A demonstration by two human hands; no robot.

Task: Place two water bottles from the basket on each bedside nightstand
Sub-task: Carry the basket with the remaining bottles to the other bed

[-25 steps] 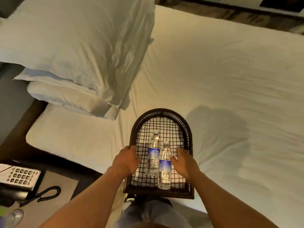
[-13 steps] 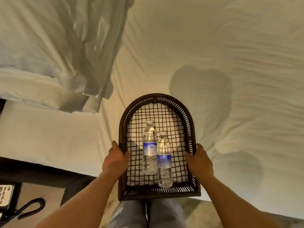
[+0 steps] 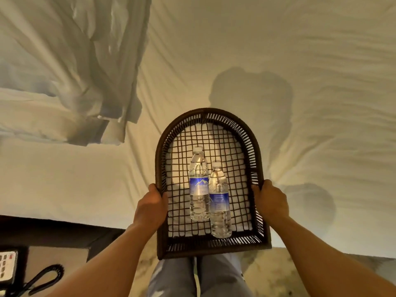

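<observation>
White bed, rumpled pillows, corded phone.

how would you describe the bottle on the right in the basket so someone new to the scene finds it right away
Start at the white bed, then find the dark woven basket gripped at its sides by the left hand and right hand. Two clear water bottles lie side by side on its mesh floor. The right-hand bottle sits nearer the person, its white cap lower in view than that of the left-hand bottle.
</observation>
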